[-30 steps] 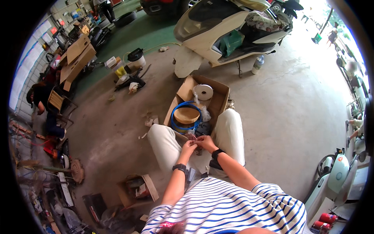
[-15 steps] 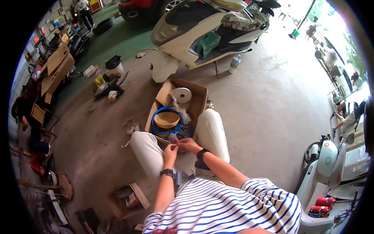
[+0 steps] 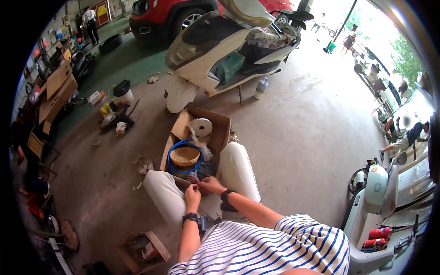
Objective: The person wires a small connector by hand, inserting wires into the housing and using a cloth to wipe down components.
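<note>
Between my knees, my left hand (image 3: 192, 193) and my right hand (image 3: 211, 184) meet at the near end of an open cardboard box (image 3: 221, 121). Fingertips of both hands are pinched together on a small clear plastic bag (image 3: 194, 178) with something reddish in it; its contents are too small to name. Inside the box, just beyond my hands, a blue hose coil (image 3: 171, 159) rings a tan bowl (image 3: 184, 156). Farther back lie a white roll (image 3: 201, 127) and some crumpled clear plastic (image 3: 206, 152).
A white scooter (image 3: 220, 55) stands beyond the box, with a plastic bottle (image 3: 261, 88) beside it. On the left are a bucket (image 3: 123, 91) and flattened cardboard (image 3: 58, 94). A smaller box (image 3: 145, 252) sits at lower left; another scooter (image 3: 376, 185) is at right.
The whole view has shifted, so the box and scooter appear lower and farther left. My hands stay together at the bag, with only slight finger movement.
</note>
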`<action>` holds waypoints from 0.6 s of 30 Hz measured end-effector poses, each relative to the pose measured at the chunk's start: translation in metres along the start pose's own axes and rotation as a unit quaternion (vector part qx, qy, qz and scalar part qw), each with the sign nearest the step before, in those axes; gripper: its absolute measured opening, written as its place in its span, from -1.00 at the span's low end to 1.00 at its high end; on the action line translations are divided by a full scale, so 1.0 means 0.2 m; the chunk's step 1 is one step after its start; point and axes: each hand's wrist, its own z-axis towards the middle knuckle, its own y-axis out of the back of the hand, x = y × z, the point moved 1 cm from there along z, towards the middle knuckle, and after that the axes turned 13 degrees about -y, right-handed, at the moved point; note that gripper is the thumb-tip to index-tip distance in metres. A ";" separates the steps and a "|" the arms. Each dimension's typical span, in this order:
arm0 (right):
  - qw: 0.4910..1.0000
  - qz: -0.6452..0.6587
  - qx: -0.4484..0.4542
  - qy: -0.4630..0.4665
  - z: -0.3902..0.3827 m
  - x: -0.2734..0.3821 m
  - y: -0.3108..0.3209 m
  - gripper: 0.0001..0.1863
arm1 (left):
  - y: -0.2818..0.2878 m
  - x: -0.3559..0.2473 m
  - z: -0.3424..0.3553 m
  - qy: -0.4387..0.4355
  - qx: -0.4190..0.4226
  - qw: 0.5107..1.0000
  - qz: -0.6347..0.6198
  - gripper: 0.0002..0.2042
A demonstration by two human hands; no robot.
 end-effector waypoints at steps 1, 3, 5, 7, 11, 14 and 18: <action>1.000 0.000 -0.003 -0.001 0.00 -0.01 0.00 -0.75 | -0.01 0.01 0.00 -0.001 0.002 1.000 -0.003 -0.89; 0.994 -0.092 -0.036 0.048 -0.01 -0.01 0.00 -0.71 | -0.02 0.03 0.01 -0.023 0.023 0.999 0.036 -0.88; 0.991 -0.114 -0.047 0.056 -0.01 -0.01 0.00 -0.69 | -0.03 0.04 0.00 -0.010 0.039 0.999 0.018 -0.87; 0.987 -0.136 -0.057 0.063 0.00 -0.02 0.00 -0.67 | -0.03 0.04 0.00 0.006 0.055 0.998 0.001 -0.86; 0.990 -0.084 -0.092 0.063 0.06 -0.05 -0.05 -0.61 | -0.05 0.14 0.01 0.008 0.052 0.998 -0.040 -0.82; 0.997 0.003 -0.067 0.025 0.07 -0.06 -0.05 -0.60 | -0.08 0.15 0.03 0.027 0.019 0.994 -0.106 -0.79; 0.989 0.146 0.014 -0.031 0.07 -0.11 -0.04 -0.75 | -0.12 0.13 0.02 0.098 -0.006 0.979 -0.177 -0.75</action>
